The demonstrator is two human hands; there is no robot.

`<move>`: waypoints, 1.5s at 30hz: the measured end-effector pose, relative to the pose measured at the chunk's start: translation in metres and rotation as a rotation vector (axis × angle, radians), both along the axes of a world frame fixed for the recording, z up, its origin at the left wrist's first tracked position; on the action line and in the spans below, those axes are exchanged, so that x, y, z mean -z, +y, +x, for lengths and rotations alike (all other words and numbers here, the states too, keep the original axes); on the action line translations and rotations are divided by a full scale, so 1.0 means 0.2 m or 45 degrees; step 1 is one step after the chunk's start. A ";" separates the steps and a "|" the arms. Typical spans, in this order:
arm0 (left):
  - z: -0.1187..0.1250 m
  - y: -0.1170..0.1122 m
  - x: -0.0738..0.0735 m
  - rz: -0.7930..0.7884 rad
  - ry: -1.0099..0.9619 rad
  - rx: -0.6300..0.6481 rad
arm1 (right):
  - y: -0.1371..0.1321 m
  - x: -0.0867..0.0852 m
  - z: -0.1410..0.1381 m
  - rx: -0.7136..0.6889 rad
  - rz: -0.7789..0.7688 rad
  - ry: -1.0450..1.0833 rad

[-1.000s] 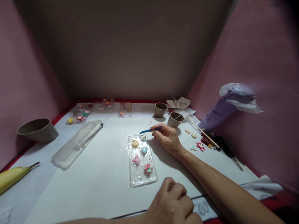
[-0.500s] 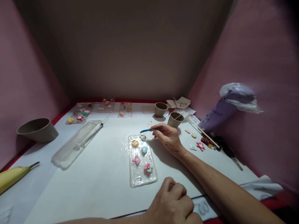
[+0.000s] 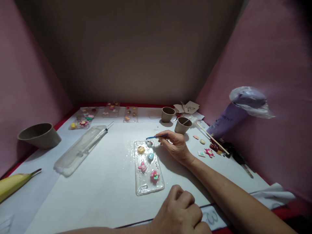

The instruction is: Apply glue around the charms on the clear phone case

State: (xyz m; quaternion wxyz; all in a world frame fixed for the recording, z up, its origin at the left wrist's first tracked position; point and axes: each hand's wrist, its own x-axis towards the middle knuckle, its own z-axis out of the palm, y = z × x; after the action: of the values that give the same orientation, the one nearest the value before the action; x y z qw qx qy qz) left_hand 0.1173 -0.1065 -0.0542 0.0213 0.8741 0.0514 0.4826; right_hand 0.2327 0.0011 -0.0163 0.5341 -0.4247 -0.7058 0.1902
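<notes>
A clear phone case (image 3: 148,177) lies in the middle of the white table, with several small coloured charms stuck on it. My right hand (image 3: 175,146) is beside its far end, fingers pinched on a thin blue tool (image 3: 156,136) whose tip sits over the round charm (image 3: 149,143) at the case's top edge. My left hand (image 3: 179,211) rests as a closed fist on the table's near edge, below the case; nothing shows in it.
Two brown paper cups (image 3: 182,125) stand behind my right hand. Loose charms (image 3: 209,152), a wooden stick and a purple piping bag (image 3: 234,113) lie at right. A clear plastic tray (image 3: 80,149), a brown bowl (image 3: 39,135), a yellow piping bag (image 3: 13,183) and more decorated cases (image 3: 84,118) are at left.
My right hand has lowered the blue tool slightly, bringing its tip closer to the round charm at the case's top. My left fist has stayed still.
</notes>
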 end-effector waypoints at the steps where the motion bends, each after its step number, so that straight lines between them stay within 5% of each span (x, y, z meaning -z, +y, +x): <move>1: 0.00 0.00 0.00 0.001 0.005 0.003 | 0.00 0.00 0.00 0.001 0.013 -0.005; 45: 0.00 0.00 -0.01 -0.014 0.010 -0.007 | -0.02 -0.03 -0.01 -0.081 0.296 -0.264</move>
State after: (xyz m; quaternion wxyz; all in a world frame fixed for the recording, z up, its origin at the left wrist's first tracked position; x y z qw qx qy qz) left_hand 0.1170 -0.1073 -0.0531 0.0246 0.8756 0.0566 0.4790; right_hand 0.2316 -0.0022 -0.0096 0.4977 -0.3548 -0.7875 0.0794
